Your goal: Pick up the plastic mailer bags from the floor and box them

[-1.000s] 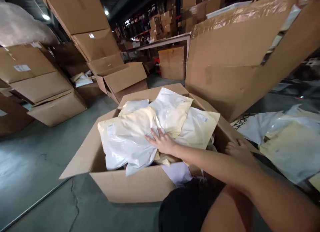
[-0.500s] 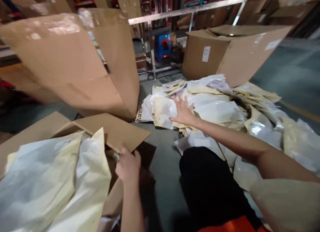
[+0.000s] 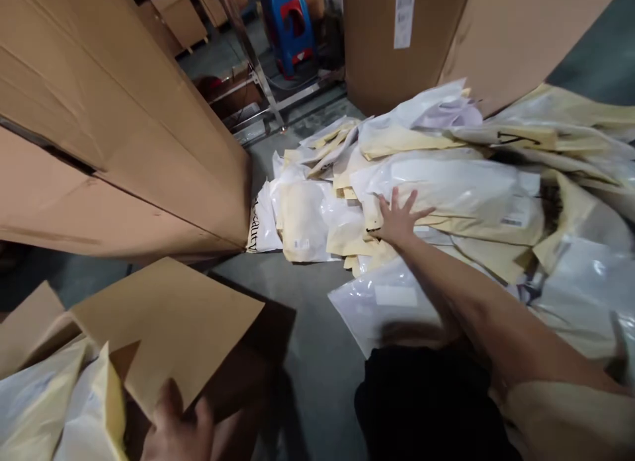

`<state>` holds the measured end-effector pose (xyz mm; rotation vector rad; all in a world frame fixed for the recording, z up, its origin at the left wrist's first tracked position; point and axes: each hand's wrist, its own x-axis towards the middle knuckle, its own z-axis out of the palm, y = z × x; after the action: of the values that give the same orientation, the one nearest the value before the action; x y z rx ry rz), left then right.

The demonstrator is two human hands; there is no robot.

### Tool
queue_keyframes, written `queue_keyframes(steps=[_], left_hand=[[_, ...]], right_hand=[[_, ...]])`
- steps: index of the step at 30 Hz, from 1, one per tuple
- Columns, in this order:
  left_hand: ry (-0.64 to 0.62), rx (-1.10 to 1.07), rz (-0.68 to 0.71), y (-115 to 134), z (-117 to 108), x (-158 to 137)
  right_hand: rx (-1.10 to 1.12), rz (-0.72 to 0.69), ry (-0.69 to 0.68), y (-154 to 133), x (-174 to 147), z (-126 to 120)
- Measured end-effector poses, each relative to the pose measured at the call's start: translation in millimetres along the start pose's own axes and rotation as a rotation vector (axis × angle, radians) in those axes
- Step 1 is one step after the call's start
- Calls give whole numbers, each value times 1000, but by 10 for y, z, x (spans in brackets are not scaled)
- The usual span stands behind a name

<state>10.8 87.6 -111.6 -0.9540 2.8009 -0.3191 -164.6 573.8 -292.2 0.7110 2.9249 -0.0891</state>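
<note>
My right hand (image 3: 398, 221) is stretched out over a heap of plastic mailing bags, its fingers spread. It lies against a long white-and-cream bag (image 3: 461, 190) and grips nothing. Left of it sits a cream-and-white bag (image 3: 297, 216) with a small label. Under my forearm lies a clear plastic bag (image 3: 391, 295) with a white label. At the bottom left, my left hand (image 3: 176, 428) is closed on the edge of an open cardboard box beside its raised flap (image 3: 173, 322); some of its fingers are hidden. White-and-cream bags (image 3: 89, 408) stick out of that box.
A tall cardboard box (image 3: 163, 137) fills the upper left. Another large carton (image 3: 397, 71) with a white label stands behind the heap. Between them are a metal frame (image 3: 262, 84) and a blue-and-red plastic stool (image 3: 288, 24). My black-clad knee (image 3: 426, 401) is at the bottom.
The view has tilted down and come closer to the heap. My right hand has shifted right across the bags, fingers still spread. My left hand stays at the box edge.
</note>
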Motion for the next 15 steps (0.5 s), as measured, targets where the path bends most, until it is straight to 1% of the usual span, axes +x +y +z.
queue_keyframes(steps=[2,3,5,6,8,10,11,13,15], left_hand=[[-45,-10,-31,-15,10,38],[-36,-13,-47,-27,24,46],[23,-32,-40,-63,72,44],[69,-41,-11,-88,102,37],[132,-48,124,-144,163,23],[165,-31,260,-190,214,15],[180,-13,296,-203,232,11],[198,7,308,-209,258,4],[252,30,276,-187,269,-8]], right_hand=[[-1,33,-72,-11,225,-48],[-11,40,-95,-3,293,-59],[-44,57,-90,36,377,-79],[-54,71,-76,63,406,-93],[-51,72,-28,118,456,-138],[-26,83,-15,170,498,-200],[-3,92,-18,194,511,-235],[49,130,-18,249,506,-313],[79,172,-3,317,444,-430]])
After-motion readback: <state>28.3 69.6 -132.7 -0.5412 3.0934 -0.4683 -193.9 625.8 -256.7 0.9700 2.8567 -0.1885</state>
